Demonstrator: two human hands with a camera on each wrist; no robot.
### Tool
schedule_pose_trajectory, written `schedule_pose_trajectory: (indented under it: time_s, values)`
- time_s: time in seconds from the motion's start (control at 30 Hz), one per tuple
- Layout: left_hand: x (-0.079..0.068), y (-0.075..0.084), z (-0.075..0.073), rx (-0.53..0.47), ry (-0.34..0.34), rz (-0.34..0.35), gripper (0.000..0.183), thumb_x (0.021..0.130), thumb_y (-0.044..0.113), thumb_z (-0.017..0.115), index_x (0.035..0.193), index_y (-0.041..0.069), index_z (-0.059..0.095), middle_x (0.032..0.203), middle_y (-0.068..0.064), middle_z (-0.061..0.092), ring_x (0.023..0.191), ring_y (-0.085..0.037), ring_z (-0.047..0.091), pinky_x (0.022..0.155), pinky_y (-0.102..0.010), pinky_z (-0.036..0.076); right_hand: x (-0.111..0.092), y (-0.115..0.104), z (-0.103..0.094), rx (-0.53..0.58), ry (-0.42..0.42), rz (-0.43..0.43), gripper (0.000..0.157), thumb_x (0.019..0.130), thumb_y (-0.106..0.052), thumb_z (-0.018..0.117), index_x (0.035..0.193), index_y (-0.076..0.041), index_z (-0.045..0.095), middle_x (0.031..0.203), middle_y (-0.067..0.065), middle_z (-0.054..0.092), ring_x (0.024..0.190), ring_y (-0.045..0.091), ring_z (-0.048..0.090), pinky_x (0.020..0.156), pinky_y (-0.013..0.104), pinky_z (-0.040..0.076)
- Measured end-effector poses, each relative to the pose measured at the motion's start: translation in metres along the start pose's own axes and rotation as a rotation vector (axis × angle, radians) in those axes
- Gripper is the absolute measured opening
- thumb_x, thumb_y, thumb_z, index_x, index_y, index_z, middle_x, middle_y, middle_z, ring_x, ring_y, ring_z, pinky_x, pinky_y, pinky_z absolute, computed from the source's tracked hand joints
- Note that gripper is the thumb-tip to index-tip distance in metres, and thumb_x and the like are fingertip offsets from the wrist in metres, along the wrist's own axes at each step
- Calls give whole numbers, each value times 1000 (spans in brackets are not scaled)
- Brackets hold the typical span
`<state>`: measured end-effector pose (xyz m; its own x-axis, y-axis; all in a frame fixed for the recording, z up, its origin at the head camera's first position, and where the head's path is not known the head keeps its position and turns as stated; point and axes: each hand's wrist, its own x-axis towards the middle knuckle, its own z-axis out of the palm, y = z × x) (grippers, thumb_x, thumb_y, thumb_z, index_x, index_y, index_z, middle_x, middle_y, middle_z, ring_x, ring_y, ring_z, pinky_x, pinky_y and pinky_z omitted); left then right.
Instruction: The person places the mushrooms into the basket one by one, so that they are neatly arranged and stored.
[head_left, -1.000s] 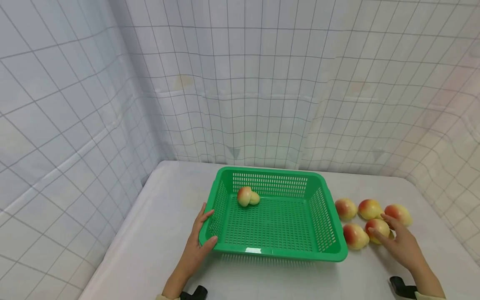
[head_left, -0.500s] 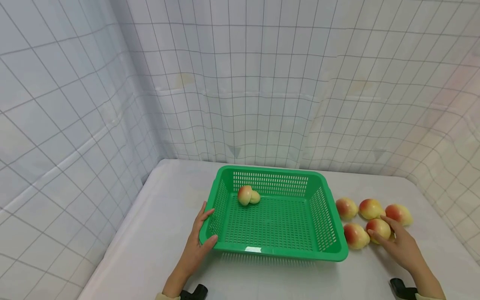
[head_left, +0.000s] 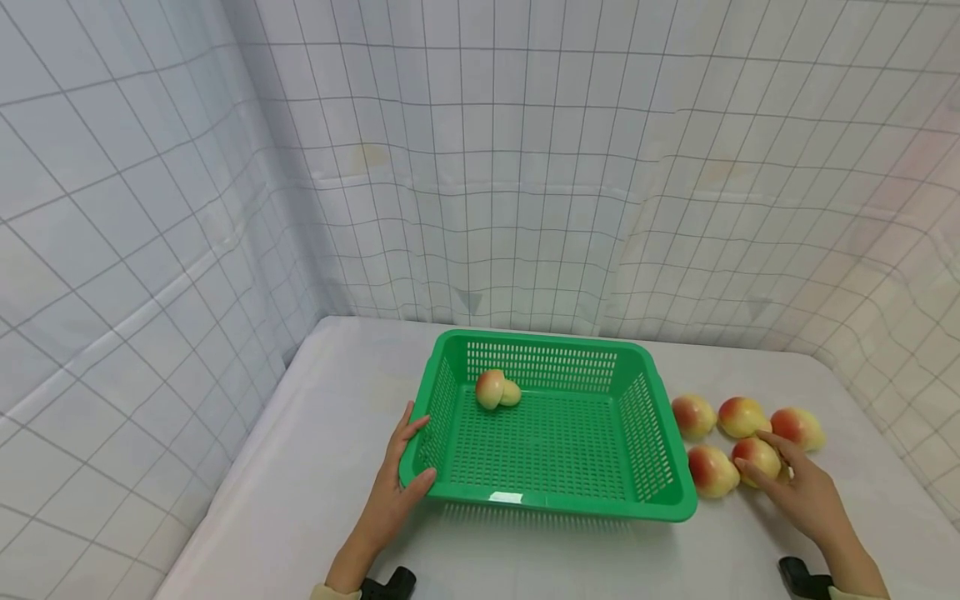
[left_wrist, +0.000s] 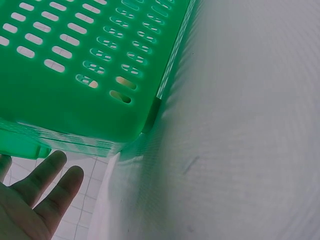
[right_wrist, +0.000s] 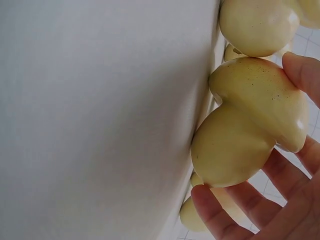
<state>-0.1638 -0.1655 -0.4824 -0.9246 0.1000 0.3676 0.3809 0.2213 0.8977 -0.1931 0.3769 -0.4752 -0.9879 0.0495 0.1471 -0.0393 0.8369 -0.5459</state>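
My right hand (head_left: 802,492) has its thumb and fingers round a mushroom (right_wrist: 250,120) with a red-and-yellow cap and a fat pale stem. In the right wrist view, the thumb lies at the cap and fingertips (right_wrist: 205,197) reach the underside of the stem. Similar mushrooms (head_left: 712,472) lie close around it on the white cloth. At the left front corner of a green plastic basket (head_left: 558,507), my left hand (head_left: 390,492) has its thumb at the rim and its fingers spread along the outer side. One more mushroom (head_left: 491,389) lies inside the basket, at the back left.
Beside the basket's right wall lie several mushrooms, the farthest one (head_left: 797,428) toward the table's right side. White cloth (head_left: 330,400) covers the table. Hanging white sheets with a grid pattern (head_left: 480,192) enclose the back and both sides.
My right thumb and fingers have drawn slightly closer round the mushroom. The left hand and the basket keep their places.
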Motion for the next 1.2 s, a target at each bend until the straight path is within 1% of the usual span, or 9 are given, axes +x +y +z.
schedule_pose_trajectory:
  time_s: [0.2,0.43,0.67,0.83,0.93,1.2]
  values:
    - [0,0,0,-11,-5,8,62,91,7,54,147,19,32,157,5,4,142,-25,0,102,-63,12,1,-2,-1,-7,-10,23,66,89,-43,63,134,1,45,126,40,44,107,58,42,77,65,36]
    - [1,-2,-1,-20,-20,19,65,89,5,55,148,16,30,157,2,2,142,-29,0,100,-65,14,0,-3,-3,-33,-10,65,69,88,-49,62,133,1,46,125,39,45,106,58,43,75,64,37]
    - [1,0,-1,-25,-13,15,62,91,7,54,147,18,32,157,4,3,142,-26,-1,102,-64,11,-1,-7,-5,-42,4,105,71,87,-52,62,133,0,46,126,38,45,105,57,44,74,63,38]
    - [1,0,-1,-27,-15,16,61,91,7,54,147,17,32,157,5,3,142,-26,-1,102,-64,11,-2,-6,-5,-49,22,112,72,86,-52,63,134,-1,47,126,37,46,104,56,45,74,62,38]
    - [1,0,-1,-23,-14,15,61,91,7,54,147,17,32,157,5,3,142,-26,-1,102,-65,11,-2,-8,-7,-46,47,101,71,86,-51,63,134,-1,47,125,38,46,104,55,46,73,62,37]
    - [1,-1,-1,-15,-11,14,62,91,7,54,147,17,32,157,4,3,142,-27,-1,101,-65,11,-3,-17,-11,-40,103,85,71,85,-49,65,135,-2,48,123,38,48,104,55,46,72,62,36]
